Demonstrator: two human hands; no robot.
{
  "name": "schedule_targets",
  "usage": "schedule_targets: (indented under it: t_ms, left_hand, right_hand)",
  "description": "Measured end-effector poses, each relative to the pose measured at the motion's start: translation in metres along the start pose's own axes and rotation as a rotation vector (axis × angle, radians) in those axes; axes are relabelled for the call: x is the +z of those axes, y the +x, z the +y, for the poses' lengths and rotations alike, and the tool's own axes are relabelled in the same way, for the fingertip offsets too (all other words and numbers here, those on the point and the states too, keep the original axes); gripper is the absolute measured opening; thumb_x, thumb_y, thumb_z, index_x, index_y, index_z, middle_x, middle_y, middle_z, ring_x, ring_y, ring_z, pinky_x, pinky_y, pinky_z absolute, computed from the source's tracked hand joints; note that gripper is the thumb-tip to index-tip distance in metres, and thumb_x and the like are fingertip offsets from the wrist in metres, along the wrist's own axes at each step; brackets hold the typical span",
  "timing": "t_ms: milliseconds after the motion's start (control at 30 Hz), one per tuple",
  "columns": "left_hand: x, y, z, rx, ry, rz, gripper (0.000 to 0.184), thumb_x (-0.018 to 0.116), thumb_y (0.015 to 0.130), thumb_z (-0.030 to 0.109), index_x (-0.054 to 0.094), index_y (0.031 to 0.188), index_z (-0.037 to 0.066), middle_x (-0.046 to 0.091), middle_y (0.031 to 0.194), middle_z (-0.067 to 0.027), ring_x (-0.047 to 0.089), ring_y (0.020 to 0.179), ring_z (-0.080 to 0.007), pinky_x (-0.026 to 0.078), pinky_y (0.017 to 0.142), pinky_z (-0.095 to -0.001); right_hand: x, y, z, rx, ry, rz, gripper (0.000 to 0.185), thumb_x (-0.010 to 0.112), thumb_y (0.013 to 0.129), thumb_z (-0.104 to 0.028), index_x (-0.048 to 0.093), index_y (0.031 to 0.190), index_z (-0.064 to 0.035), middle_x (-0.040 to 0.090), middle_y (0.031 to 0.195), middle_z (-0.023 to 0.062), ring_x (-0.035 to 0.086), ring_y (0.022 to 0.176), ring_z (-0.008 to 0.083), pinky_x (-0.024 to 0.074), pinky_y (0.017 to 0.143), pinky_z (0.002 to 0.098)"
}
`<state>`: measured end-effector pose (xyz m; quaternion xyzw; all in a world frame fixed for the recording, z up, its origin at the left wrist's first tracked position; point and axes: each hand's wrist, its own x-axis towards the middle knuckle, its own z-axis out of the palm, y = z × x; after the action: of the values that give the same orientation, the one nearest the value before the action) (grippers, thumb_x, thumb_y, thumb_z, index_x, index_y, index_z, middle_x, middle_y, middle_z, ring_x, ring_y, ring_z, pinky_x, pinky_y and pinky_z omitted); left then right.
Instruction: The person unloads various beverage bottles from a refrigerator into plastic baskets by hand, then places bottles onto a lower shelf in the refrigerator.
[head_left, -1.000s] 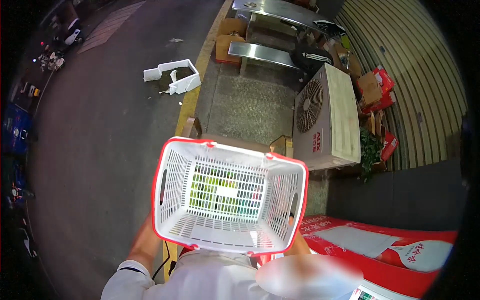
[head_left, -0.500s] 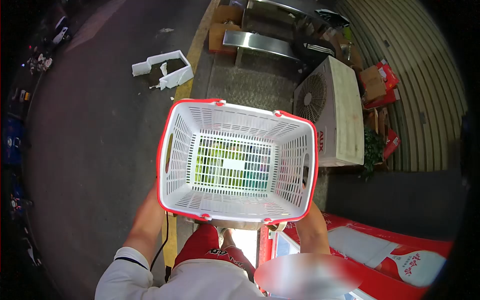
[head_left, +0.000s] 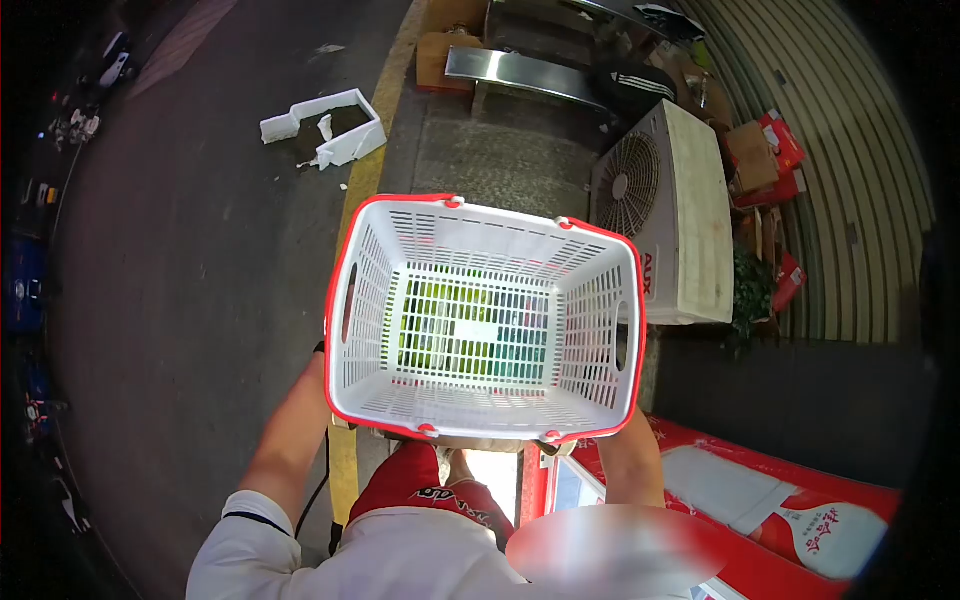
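White slotted basket [head_left: 480, 238], red-rimmed: was before your torso [head_left: 415, 550], mouth facing you, your left forearm [head_left: 288, 435] and right forearm [head_left: 632, 465] flanking it, presumably for even support. Fingers of both hands: were hidden behind it (how far open, or gripping what, could not be told).

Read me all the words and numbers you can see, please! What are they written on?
"AUX": on the air conditioner.
"娃哈哈": on the red cabinet; the smaller writing beside it is too tiny to read.
Letters on the red shorts: too unclear to read.
Any print on the red boxes: too small to read.
Basket: no words that I can see.
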<state>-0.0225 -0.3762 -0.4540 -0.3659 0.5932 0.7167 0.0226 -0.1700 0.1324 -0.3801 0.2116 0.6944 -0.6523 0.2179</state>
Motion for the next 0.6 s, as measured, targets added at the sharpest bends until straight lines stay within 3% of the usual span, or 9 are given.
schedule_targets:
  t_ms: [600]
  left_hand:
    - [-0.019, -0.007, 0.025, -0.099, 0.010, -0.080, 0.048, 0.046, 0.105, 0.037, 0.055, 0.138, 0.003, 0.063, 0.131, -0.0153, 0.061, 0.120, -0.0244, 0.051, 0.101, -0.0411]
  right_hand:
    - [-0.001, -0.052, -0.014, 0.076, 0.120, 0.001, 0.055, 0.044, 0.105, -0.049, 0.064, 0.124, -0.0022, 0.071, 0.105, 0.0078, 0.065, 0.095, 0.0185, 0.0528, 0.082, 0.0347]
